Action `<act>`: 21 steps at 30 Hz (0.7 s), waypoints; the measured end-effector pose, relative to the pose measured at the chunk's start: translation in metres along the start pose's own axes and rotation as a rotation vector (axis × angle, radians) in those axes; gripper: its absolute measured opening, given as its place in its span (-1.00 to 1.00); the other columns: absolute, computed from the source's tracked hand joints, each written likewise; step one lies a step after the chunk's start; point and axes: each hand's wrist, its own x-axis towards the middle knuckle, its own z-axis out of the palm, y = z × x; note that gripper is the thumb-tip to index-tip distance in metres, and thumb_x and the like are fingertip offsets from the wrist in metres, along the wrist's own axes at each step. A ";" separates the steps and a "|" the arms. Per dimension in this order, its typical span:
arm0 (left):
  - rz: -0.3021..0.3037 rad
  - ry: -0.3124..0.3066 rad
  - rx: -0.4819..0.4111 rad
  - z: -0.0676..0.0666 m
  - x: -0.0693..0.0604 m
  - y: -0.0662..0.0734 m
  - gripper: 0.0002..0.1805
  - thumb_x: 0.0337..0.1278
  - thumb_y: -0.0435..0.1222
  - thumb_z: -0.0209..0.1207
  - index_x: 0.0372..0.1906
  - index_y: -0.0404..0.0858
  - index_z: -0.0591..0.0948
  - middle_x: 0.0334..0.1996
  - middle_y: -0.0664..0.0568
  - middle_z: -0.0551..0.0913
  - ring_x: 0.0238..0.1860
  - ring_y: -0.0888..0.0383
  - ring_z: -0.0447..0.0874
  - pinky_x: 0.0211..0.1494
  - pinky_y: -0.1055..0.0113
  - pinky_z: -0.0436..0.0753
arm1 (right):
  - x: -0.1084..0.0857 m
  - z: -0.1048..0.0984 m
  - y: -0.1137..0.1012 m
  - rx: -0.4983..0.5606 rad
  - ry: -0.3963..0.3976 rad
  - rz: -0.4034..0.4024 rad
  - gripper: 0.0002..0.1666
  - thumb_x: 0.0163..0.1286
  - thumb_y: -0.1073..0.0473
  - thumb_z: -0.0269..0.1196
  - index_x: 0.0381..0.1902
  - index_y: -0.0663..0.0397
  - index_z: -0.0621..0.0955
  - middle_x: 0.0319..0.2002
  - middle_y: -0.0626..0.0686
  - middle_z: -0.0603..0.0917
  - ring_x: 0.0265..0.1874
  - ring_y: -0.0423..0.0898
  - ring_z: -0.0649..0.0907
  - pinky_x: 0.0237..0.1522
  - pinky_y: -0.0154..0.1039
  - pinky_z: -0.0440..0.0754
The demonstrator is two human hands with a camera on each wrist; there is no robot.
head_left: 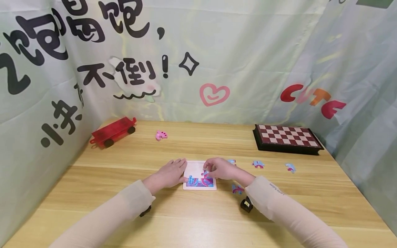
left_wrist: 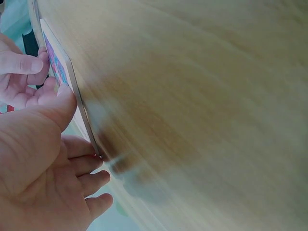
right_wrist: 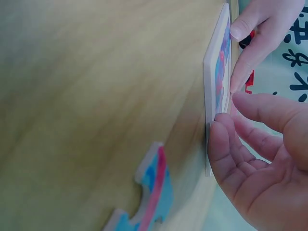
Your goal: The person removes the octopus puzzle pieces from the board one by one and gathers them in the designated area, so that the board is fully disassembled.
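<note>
A small jigsaw puzzle board (head_left: 194, 166) with a white frame lies on the wooden table. Blue, pink and purple pieces (head_left: 198, 182) fill its near part, and its far part shows bare white. My left hand (head_left: 170, 173) rests at the board's left edge, thumb on the frame and fingers extended. Over the board's right side, my right hand (head_left: 221, 168) pinches a puzzle piece (head_left: 205, 173) between thumb and fingers. That piece is mostly hidden by the fingers in the right wrist view, where a loose puzzle piece (right_wrist: 161, 185) lies nearby on the table.
More loose pieces lie right of the board: one (head_left: 237, 189) close by, another (head_left: 258, 164) and one farther out (head_left: 290, 167). A chessboard box (head_left: 286, 137) stands back right, a red toy wagon (head_left: 113, 132) back left, beside a pink piece (head_left: 161, 135). Printed curtains (head_left: 248, 69) enclose the table.
</note>
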 end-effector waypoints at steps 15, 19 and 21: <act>-0.002 -0.006 -0.001 0.001 0.000 0.000 -0.24 0.27 0.04 -0.04 0.36 -0.42 0.14 0.38 -0.19 0.07 0.37 -0.07 -0.01 0.36 0.04 0.03 | 0.003 0.001 0.001 -0.084 -0.003 0.014 -0.86 0.17 0.33 0.30 -0.29 0.14 0.57 -0.43 -0.02 0.50 -0.43 -0.14 0.47 -0.38 -0.30 0.46; -0.003 -0.006 -0.002 0.000 0.000 0.000 -0.23 0.26 0.04 -0.03 0.36 -0.42 0.14 0.38 -0.19 0.08 0.37 -0.07 -0.01 0.36 0.05 0.03 | 0.003 0.002 0.001 -0.096 0.023 0.033 -0.84 0.16 0.32 0.31 -0.30 0.07 0.55 -0.33 -0.03 0.50 -0.34 -0.10 0.49 -0.28 -0.23 0.49; -0.005 -0.005 -0.005 0.000 0.000 0.000 -0.23 0.26 0.05 -0.03 0.36 -0.41 0.14 0.38 -0.18 0.07 0.37 -0.06 -0.01 0.36 0.05 0.03 | 0.003 0.002 0.001 -0.075 0.030 0.039 -0.83 0.17 0.33 0.30 -0.30 0.06 0.55 -0.34 -0.02 0.50 -0.36 -0.09 0.49 -0.32 -0.23 0.49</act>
